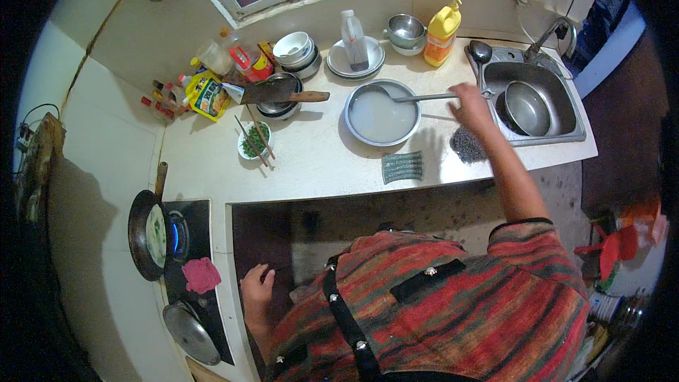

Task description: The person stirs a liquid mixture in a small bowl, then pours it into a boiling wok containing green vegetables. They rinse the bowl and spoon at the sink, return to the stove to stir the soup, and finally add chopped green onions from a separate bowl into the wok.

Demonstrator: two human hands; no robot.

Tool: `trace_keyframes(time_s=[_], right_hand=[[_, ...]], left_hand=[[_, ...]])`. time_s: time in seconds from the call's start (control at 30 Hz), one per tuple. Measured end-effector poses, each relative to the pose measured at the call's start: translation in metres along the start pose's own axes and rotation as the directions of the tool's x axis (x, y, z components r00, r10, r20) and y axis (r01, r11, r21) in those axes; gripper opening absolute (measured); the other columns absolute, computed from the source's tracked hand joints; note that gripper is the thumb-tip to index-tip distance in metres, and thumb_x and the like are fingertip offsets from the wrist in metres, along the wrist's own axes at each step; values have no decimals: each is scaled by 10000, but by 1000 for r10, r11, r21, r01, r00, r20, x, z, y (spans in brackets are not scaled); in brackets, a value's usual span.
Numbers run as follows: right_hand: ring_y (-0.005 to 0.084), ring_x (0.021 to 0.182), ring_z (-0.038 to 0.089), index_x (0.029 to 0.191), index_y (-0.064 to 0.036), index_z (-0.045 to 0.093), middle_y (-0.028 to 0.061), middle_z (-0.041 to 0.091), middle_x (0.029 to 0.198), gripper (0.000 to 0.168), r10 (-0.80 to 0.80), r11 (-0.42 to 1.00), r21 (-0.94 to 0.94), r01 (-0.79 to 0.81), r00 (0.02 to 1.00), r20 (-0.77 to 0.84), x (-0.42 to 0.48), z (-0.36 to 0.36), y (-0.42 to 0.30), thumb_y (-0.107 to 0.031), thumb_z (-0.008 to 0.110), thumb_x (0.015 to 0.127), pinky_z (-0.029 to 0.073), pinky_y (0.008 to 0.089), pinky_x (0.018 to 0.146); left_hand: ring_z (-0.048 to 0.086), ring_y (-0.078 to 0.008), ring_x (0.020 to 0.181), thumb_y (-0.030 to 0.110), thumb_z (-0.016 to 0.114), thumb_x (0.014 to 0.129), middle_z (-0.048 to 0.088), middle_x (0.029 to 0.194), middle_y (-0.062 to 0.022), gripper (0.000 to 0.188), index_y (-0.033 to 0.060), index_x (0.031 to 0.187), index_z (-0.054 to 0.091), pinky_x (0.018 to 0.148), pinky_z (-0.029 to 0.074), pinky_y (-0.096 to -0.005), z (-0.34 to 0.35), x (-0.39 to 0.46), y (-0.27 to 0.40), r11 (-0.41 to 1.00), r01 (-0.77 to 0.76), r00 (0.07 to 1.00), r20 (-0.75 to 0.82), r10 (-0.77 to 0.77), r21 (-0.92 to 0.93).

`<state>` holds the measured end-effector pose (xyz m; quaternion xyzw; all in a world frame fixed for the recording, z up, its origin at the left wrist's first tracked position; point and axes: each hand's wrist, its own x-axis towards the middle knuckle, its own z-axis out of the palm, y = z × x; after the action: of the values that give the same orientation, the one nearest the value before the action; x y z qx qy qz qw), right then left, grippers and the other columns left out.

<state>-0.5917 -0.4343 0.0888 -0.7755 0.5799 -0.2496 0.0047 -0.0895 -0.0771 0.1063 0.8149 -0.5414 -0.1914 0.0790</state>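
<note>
My right hand (471,106) is at the handle of a metal ladle (424,98), its fingers around it; the hand is slightly blurred. The ladle's bowl dips into pale, cloudy batter in a round metal basin (347,119) on the counter. My left hand (257,285) hangs empty, fingers apart, beside the counter's left arm. Left of it, a dark frying pan (139,239) holds a pale flatbread with green bits (156,236), tilted over a gas burner (177,236) with a blue flame. A pink cloth (201,275) lies beside the burner, near a metal lid (191,333).
A bowl of chopped greens (256,140) with chopsticks, a cleaver (286,94) across stacked bowls, and several bottles stand at the left back. A green scouring pad (402,167) and steel wool (468,144) lie by the front edge. The sink (575,127) holds a metal bowl (527,107).
</note>
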Motion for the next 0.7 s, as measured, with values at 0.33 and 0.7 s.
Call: trace_keyframes(time_s=[0.33,0.7], right_hand=[[304,906,575,1096,-134,546,120,607,952,563,219,908,-411,77,750,624,44,8,94,-308,724,591,440,478,775],[182,505,569,796,-18,570,86,596,585,236,118,989,-77,-125,358,926,17,-27,38,-250,538,825,451,325,503]], left_hand=[[572,-340,937,41,561,733,599,981,-212,280,-33,1001,593,830,442,-364,6,-20,22,993,-13,974,-225,-15,-121],[574,-336,939,83,582,757,598,996,-201,275,-20,1012,593,830,447,-367,21,-36,3,990,46,986,-154,-66,-134]])
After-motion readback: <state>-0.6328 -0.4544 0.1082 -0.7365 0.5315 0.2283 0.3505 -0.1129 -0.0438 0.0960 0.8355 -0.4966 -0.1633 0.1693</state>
